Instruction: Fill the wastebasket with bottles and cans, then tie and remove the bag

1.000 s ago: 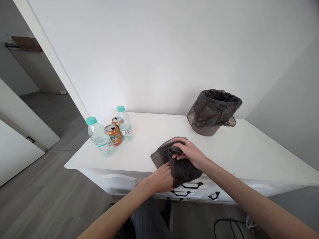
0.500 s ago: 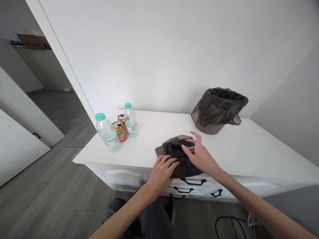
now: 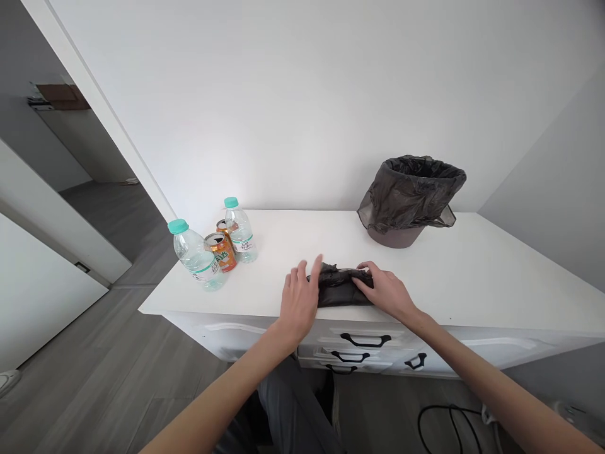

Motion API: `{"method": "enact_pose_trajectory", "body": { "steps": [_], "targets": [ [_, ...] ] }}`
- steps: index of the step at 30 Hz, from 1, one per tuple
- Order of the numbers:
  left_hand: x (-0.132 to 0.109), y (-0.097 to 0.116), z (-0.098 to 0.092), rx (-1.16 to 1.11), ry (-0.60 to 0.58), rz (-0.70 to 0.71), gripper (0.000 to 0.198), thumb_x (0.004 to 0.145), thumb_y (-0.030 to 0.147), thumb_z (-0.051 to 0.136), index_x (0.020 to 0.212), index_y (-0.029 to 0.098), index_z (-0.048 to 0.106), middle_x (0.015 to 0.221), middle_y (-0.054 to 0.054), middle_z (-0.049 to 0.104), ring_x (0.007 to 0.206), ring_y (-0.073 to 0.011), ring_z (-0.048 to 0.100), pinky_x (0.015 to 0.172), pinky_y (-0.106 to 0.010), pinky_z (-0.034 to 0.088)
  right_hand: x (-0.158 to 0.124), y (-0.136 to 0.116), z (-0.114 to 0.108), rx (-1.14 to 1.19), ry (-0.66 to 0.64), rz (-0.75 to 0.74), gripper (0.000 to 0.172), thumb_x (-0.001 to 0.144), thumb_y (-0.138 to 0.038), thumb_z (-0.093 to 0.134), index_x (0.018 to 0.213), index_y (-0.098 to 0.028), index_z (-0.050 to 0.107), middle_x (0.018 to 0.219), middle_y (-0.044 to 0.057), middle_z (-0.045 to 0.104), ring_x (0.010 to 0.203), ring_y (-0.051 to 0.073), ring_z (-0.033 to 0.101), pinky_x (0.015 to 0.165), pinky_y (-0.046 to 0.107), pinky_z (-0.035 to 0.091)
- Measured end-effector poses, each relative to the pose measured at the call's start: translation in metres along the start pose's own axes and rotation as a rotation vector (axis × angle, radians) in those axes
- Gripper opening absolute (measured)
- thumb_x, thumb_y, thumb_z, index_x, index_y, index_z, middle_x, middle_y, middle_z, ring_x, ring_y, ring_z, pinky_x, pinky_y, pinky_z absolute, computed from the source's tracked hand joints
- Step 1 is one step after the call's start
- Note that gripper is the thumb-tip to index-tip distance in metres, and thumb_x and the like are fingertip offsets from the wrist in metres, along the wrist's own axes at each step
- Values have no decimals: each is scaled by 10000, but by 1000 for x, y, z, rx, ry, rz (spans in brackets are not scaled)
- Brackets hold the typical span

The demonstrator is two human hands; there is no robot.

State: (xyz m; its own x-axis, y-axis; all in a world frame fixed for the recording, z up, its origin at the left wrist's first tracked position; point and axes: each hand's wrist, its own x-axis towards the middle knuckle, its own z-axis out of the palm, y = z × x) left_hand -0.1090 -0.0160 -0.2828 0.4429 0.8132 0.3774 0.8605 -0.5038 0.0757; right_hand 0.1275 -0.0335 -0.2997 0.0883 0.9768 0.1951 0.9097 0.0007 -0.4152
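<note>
A black plastic garbage bag [image 3: 344, 295], folded into a flat, narrow bundle, lies near the front edge of the white cabinet top [image 3: 293, 233]. My left hand [image 3: 301, 296] rests at the bundle's left end, fingers stretched out and touching it. At the right end, my right hand [image 3: 385, 287] pinches the bag's upper layer between thumb and fingers. Behind it, near the wall, stands a brown trash bin [image 3: 397, 238] lined with a black bag [image 3: 406, 195] folded over its rim.
On the left of the top stand a plastic bottle [image 3: 196, 255], another bottle [image 3: 241, 232] and two orange cans, the front can [image 3: 222, 251] plainest. Black drawer handles [image 3: 365, 340] project below the front edge. A black cable [image 3: 449, 410] lies on the floor.
The loose, crumpled bag is now a flatter, narrower bundle lying fully on the top. My left hand has moved up and forward; my right hand has lowered and closed on the bag.
</note>
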Motion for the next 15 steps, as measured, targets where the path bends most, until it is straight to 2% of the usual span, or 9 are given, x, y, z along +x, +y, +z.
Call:
{"method": "enact_pose_trajectory", "body": {
  "steps": [2,4,5,8,11,15],
  "targets": [
    [5,0,1,106,85,237,653,989,68,411,1621,212,334,1632,-166,447,1517,-320,423,1221,-508,368,0,-5,6,-66,142,-115,391,1005,-350,487,1340,-174,582,1164,160,719,1048,347,690,850,481,559],
    [10,-4,4,129,60,440,568,1028,114,390,1590,192,405,1654,-123,433,1593,-293,281,1299,-494,249,-6,-12,11,-87,260,-291,414,1031,-283,430,1406,-161,558,1335,190,651,1239,341,620,1011,505,513],
    [11,-8,6,121,26,495,522,1056,179,390,1576,170,428,1640,-119,458,1600,-289,263,1313,-494,221,-9,-15,14,-92,268,-375,428,1049,-270,400,1438,-171,548,1411,182,616,1334,328,565,1088,504,473],
    [15,-20,18,66,-81,488,545,1103,393,347,1582,142,420,1643,-120,456,1584,-300,301,1310,-519,223,-13,-18,26,-121,150,-481,481,1098,-330,333,1539,-224,493,1586,118,510,1518,302,394,1226,525,350],
    [15,-33,31,-8,-160,405,601,1112,478,268,1631,182,337,1701,-82,355,1586,-290,300,1293,-517,261,-7,-10,39,-147,11,-372,545,1116,-444,266,1620,-282,397,1672,61,411,1576,306,304,1256,594,290],
    [11,-44,41,-95,-177,331,628,1112,506,235,1675,226,227,1716,-58,317,1613,-263,224,1295,-507,257,0,1,49,-115,-91,-276,610,1115,-512,187,1663,-269,301,1715,9,320,1598,234,263,1299,529,251]
  ]
}}
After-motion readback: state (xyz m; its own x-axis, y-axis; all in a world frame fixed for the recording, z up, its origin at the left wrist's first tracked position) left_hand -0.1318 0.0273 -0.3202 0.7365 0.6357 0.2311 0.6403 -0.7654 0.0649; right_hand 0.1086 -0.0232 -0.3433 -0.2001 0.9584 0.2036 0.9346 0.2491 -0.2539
